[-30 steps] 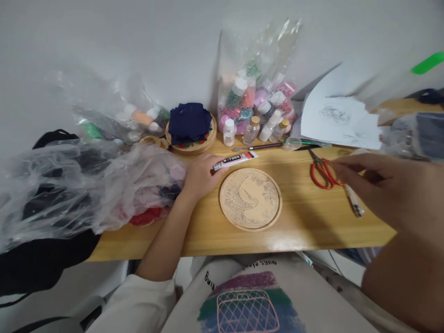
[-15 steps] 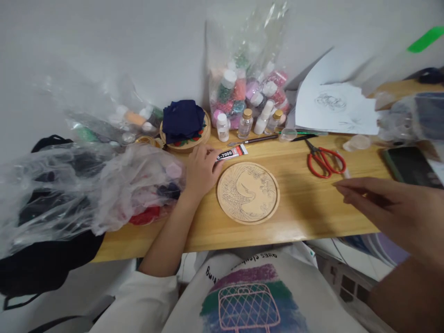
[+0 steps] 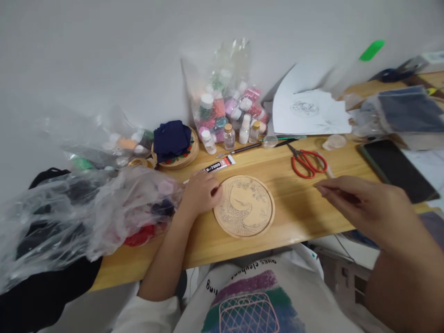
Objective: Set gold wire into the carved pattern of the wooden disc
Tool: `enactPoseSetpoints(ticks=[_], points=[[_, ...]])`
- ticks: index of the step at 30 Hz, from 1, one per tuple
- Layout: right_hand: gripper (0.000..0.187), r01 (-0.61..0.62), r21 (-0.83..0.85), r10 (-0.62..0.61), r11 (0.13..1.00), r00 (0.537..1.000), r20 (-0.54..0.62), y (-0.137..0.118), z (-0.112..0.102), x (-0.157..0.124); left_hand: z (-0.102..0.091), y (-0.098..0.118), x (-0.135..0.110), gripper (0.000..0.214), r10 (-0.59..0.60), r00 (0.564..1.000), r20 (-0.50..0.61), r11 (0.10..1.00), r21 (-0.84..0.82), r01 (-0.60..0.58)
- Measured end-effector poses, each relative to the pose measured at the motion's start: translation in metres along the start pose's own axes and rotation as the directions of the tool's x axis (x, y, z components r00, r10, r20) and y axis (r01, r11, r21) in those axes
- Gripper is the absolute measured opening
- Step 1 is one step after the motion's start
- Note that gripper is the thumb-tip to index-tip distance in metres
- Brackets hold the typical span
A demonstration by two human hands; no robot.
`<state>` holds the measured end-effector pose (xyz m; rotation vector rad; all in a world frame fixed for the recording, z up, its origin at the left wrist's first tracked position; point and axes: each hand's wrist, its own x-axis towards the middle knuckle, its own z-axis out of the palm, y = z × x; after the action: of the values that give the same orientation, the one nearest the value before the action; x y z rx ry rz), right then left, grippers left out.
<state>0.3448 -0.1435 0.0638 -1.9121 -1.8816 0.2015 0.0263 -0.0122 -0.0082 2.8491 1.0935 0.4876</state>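
Observation:
A shallow round wooden plate (image 3: 244,208) with a raised rim carries a line drawing of a crane and blossoms. At its left edge my left hand (image 3: 201,192) rests with curled fingers, the fingertips against the rim. Just behind that hand lies a B-7000 glue tube (image 3: 220,163). My right hand (image 3: 364,203) hovers over the table's right part, thumb and forefinger pinched together; anything between them is too small to make out. Red-handled scissors (image 3: 308,164) lie beyond the right hand's fingertips.
Small bottles (image 3: 229,136) stand along the back before a clear bag of bead jars (image 3: 225,104). Plastic bags (image 3: 114,212) crowd the left. Navy cloth (image 3: 171,141) sits on a wooden hoop. A drawing sheet (image 3: 308,111) leans behind; a phone (image 3: 398,169) lies at right.
My left hand has come off the glue tube onto the plate's left edge, so the tube's nozzle end now shows. The camera has turned right. My right hand stays pinched.

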Motion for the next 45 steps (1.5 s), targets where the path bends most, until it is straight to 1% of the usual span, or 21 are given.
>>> enactPoseSetpoints(ticks=[2,3,4,6,8,10,12,13,15,18,21,24,28,30,32,34,37,39,42,44,45], points=[[0.022,0.044,0.03,-0.044,0.999,0.999,0.018,0.002,0.0,0.002,-0.005,0.006,0.001,0.024,0.015,0.999,-0.036,1.0,0.003,-0.015],[0.021,0.065,0.047,-0.066,0.997,0.997,0.028,0.003,0.001,0.002,-0.008,0.011,0.002,0.018,0.012,0.998,-0.069,1.0,0.008,-0.011],[0.02,0.084,0.062,-0.086,0.995,0.996,0.038,0.004,0.002,0.003,-0.012,0.016,0.003,0.017,0.009,0.994,-0.109,1.0,0.009,-0.008],[0.02,0.121,0.082,-0.126,0.989,0.99,0.06,0.005,0.004,0.005,-0.02,0.03,0.006,0.032,0.024,0.983,-0.181,1.0,0.004,-0.024],[0.02,0.161,0.103,-0.17,0.982,0.982,0.083,0.004,0.007,0.007,-0.027,0.044,0.01,0.036,0.131,0.956,-0.261,0.991,0.043,-0.124],[0.02,0.209,0.131,-0.222,0.969,0.971,0.09,0.0,0.009,0.01,-0.031,0.054,0.013,0.025,0.249,0.937,-0.245,0.969,0.076,-0.237],[0.018,0.248,0.15,-0.263,0.957,0.961,0.09,-0.004,0.011,0.013,-0.031,0.059,0.013,0.012,0.326,0.914,-0.241,0.945,0.094,-0.312],[0.018,0.261,0.151,-0.276,0.953,0.957,0.088,-0.006,0.012,0.014,-0.031,0.061,0.013,0.012,0.35,0.908,-0.229,0.937,0.104,-0.334],[0.018,0.278,0.144,-0.29,0.95,0.954,0.074,-0.009,0.014,0.017,-0.03,0.062,0.01,0.019,0.363,0.907,-0.214,0.932,0.111,-0.346],[0.019,0.269,0.14,-0.282,0.953,0.955,0.087,-0.011,0.017,0.02,-0.03,0.063,0.005,0.023,0.337,0.912,-0.232,0.941,0.101,-0.322],[0.022,0.245,0.162,-0.265,0.956,0.957,0.116,-0.01,0.018,0.022,-0.032,0.065,0.001,0.022,0.284,0.922,-0.262,0.958,0.11,-0.264],[0.024,0.23,0.183,-0.254,0.956,0.959,0.124,-0.006,0.019,0.022,-0.034,0.067,-0.004,0.02,0.247,0.934,-0.26,0.969,0.091,-0.23],[0.022,0.217,0.197,-0.239,0.956,0.966,0.094,0.006,0.02,0.022,-0.034,0.068,-0.012,0.024,0.189,0.963,-0.19,0.981,0.002,-0.192],[0.02,0.206,0.199,-0.229,0.958,0.968,0.101,0.011,0.021,0.022,-0.035,0.07,-0.017,0.03,0.165,0.976,-0.143,0.985,-0.024,-0.17],[0.021,0.189,0.196,-0.217,0.962,0.967,0.132,0.014,0.022,0.022,-0.037,0.074,-0.021,0.035,0.156,0.984,-0.091,0.987,-0.034,-0.16],[0.021,0.171,0.192,-0.206,0.966,0.961,0.185,0.011,0.024,0.022,-0.039,0.078,-0.024,0.038,0.154,0.986,-0.067,0.987,-0.03,-0.156],[0.021,0.192,0.224,-0.249,0.955,0.932,0.262,-0.003,0.03,0.021,-0.04,0.085,-0.027,0.037,0.151,0.986,-0.077,0.989,-0.001,-0.151],[0.021,0.263,0.253,-0.331,0.931,0.899,0.286,-0.016,0.035,0.02,-0.038,0.089,-0.027,0.032,0.15,0.985,-0.086,0.989,0.004,-0.15],[0.019,0.397,0.254,-0.46,0.882,0.843,0.28,-0.036,0.045,0.019,-0.035,0.093,-0.026,0.025,0.145,0.986,-0.083,0.989,-0.011,-0.146],[0.018,0.461,0.248,-0.516,0.852,0.821,0.246,-0.047,0.05,0.019,-0.034,0.095,-0.025,0.024,0.139,0.987,-0.078,0.99,-0.022,-0.141],[0.018,0.473,0.238,-0.523,0.849,0.817,0.242,-0.051,0.052,0.019,-0.034,0.096,-0.025,0.023,0.133,0.988,-0.078,0.991,-0.023,-0.135]])
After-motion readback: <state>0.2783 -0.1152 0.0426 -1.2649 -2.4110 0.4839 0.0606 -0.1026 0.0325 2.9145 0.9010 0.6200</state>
